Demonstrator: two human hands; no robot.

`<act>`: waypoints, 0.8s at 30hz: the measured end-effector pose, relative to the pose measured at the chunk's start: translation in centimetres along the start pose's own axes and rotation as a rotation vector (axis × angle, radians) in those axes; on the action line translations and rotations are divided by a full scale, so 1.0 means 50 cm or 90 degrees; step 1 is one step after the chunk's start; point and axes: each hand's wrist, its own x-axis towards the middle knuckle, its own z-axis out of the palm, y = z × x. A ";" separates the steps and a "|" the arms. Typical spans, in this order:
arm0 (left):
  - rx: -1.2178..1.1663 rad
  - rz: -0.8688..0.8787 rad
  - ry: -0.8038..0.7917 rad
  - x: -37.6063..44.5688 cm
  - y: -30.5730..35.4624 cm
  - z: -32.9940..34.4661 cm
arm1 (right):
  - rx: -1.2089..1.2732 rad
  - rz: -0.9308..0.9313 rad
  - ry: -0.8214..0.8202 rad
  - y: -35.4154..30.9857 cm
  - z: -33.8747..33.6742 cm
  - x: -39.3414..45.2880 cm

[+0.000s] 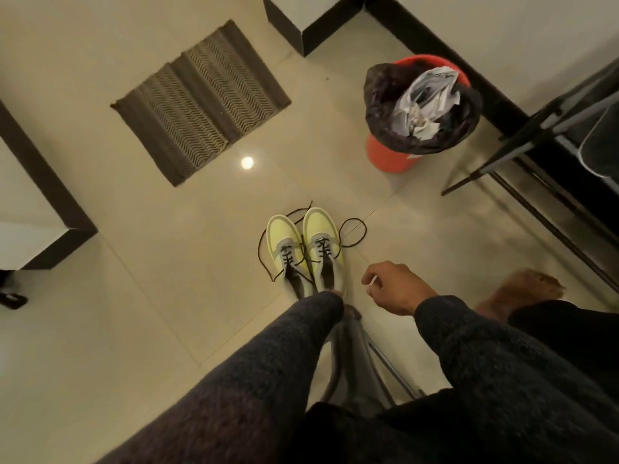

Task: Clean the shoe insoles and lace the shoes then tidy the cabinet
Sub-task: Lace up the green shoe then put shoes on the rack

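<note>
A pair of yellow and grey shoes (303,249) stands side by side on the tiled floor, toes pointing away from me. Their dark laces (264,252) are threaded through a few eyelets and trail loose around both shoes. My left hand (340,292) reaches to the shoes' heels; my dark sleeve hides nearly all of it, so its grip does not show. My right hand (395,288) hovers just right of the shoes, fingers curled, pinching a small thin white piece (371,283).
A red bin (388,155) lined with a black bag and stuffed with paper stands at the back right. A brown striped mat (201,98) lies at the back left. A dark metal rack (536,135) is at the right. My bare foot (526,289) and metal chair legs (385,360) are below.
</note>
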 end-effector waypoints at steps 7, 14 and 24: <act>-0.044 0.034 0.049 -0.051 0.025 -0.035 | 0.022 0.028 0.016 0.018 -0.007 -0.001; 0.030 0.216 0.379 -0.207 0.096 -0.156 | 0.141 0.088 0.141 -0.006 -0.073 -0.031; 0.060 0.642 0.536 -0.533 0.253 -0.225 | 0.394 0.103 0.119 -0.005 -0.312 -0.224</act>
